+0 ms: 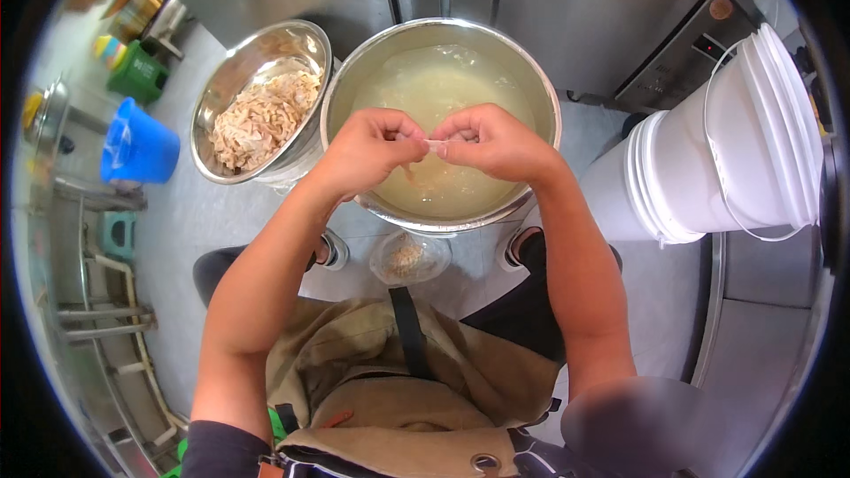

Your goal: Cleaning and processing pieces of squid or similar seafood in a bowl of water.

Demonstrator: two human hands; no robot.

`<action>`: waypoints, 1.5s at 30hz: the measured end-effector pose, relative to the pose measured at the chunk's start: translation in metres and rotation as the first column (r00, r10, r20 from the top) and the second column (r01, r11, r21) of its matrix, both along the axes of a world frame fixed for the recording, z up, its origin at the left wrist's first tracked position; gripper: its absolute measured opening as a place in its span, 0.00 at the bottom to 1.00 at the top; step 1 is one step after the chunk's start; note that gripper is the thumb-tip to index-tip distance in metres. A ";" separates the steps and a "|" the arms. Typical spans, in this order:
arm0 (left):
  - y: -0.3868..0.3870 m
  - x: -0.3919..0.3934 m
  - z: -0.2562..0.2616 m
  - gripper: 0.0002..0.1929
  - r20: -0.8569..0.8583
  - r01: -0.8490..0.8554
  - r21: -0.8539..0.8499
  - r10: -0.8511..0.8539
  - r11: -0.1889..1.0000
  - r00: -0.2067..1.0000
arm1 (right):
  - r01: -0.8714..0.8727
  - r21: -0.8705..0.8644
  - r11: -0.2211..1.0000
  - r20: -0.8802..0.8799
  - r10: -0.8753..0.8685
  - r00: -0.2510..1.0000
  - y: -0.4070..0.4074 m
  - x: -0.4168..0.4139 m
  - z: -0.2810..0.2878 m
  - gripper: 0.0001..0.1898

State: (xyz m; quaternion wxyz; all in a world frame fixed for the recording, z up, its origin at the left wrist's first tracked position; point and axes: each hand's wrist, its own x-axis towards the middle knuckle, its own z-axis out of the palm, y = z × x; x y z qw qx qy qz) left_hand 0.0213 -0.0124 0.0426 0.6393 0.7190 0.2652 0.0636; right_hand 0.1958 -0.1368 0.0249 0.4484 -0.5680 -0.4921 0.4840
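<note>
My left hand [370,146] and my right hand [497,146] meet above a large round steel pot [551,89]. Between their thumbs and fingertips they pinch a small pale strip [435,143], perhaps animal skin or meat. A limp piece [408,174] dangles below the left fingers. Cloudy yellowish liquid [438,89] fills much of the pot, with blurred bits showing in it. To the left, a tilted steel bowl [265,33] holds a heap of pale, wrinkled meat-like pieces [265,119]. On the floor between my feet, a clear bowl [435,259] contains small pale bits [404,257].
Stacked white plastic buckets [750,139] with a wire handle stand close on the right. Steel cabinet fronts [571,20] rise behind the pot. At left are a blue bin [141,143], a green bin [138,73], a teal stool [118,236] and a pipe-frame rack [106,315].
</note>
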 end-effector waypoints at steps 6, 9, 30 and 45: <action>0.005 -0.007 -0.002 0.04 0.082 -0.091 -0.228 0.112 0.969 0.990 | -0.019 -0.054 0.998 0.006 0.019 1.000 -0.006 0.008 -0.002 0.11; 0.006 -0.006 -0.006 0.05 0.092 -0.123 -0.293 0.156 0.948 0.983 | 0.041 -0.083 0.996 0.055 -0.036 0.998 -0.008 0.012 -0.009 0.10; -0.003 -0.001 0.022 0.14 0.123 -0.092 -0.341 0.141 0.936 0.982 | 0.225 0.077 0.971 0.153 -0.235 0.960 -0.004 0.005 -0.008 0.11; 0.002 0.019 0.050 0.15 0.346 0.007 0.015 -0.011 1.000 0.938 | 0.158 0.441 0.883 -0.189 -0.080 0.979 0.022 -0.008 0.022 0.08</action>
